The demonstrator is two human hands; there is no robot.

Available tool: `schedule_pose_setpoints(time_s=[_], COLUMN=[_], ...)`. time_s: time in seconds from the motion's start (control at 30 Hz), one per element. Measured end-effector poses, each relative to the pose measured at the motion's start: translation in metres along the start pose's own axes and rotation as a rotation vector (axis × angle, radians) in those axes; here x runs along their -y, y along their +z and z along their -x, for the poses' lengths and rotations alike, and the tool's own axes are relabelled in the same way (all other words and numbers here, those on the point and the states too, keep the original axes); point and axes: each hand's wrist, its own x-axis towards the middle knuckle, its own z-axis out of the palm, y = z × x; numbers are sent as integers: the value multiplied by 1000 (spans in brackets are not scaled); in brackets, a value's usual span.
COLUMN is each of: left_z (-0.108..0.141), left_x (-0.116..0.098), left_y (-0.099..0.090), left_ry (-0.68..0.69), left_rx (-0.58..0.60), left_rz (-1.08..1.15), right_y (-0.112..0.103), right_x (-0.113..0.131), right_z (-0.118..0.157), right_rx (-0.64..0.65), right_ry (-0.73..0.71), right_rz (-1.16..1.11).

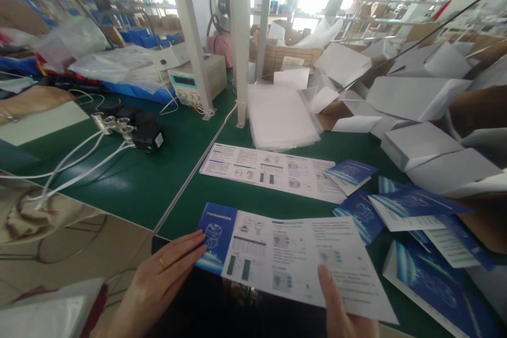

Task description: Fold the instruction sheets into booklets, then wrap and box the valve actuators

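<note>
A long printed leaflet (293, 253) stretches between my hands at the table's near edge, its blue cover panel folded over at the left end. My left hand (166, 269), with a ring on one finger, rests its outstretched fingers on that blue panel. At the right end my right hand (344, 306) grips the leaflet, thumb on top and the other fingers hidden beneath. Just beyond lies a flat stack of unfolded leaflets (273, 171). Several folded blue leaflets (428, 280) are piled loosely to the right of my right hand.
White open boxes (420, 142) crowd the right side. A stack of clear plastic bags (281, 116) lies behind the leaflets. Metal posts (240, 63) rise at mid-table, beside a power supply (198, 84). Black devices with white cables (146, 134) and another person's arm (35, 103) are at left.
</note>
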Motion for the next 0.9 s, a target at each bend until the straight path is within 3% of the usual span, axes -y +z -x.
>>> schedule_pose_setpoints(time_s=[0.07,0.13,0.23,0.3,0.4,0.57,0.8,0.9], left_z=[-11,-23,-35,-38,-39,-40,-48,-53], left_x=[-9,-18,-26,-28,-29,-28,-36,-43], left_y=[6,15,28,34,39,34,39,45], left_ry=[7,-4,-52,-107,-186,-269,-492,-601], left_rx=[18,24,62,84,117,155,-131,-193], left_rz=[14,35,54,32,-34,-27,141,222], right_y=[2,5,9,12,19,32,42,49], right_x=[3,4,2,1,2,3,15,28], right_z=[-9,-18,-30,-34,-34,-34,-35,-30], right_rx=[-163,-241,-145,-1,132,220,268,323], right_ry=[-139,-388,-758,-882,-946,-1000,-1110,-1138], right_rz=[70,139,295,386,474,543,585,596])
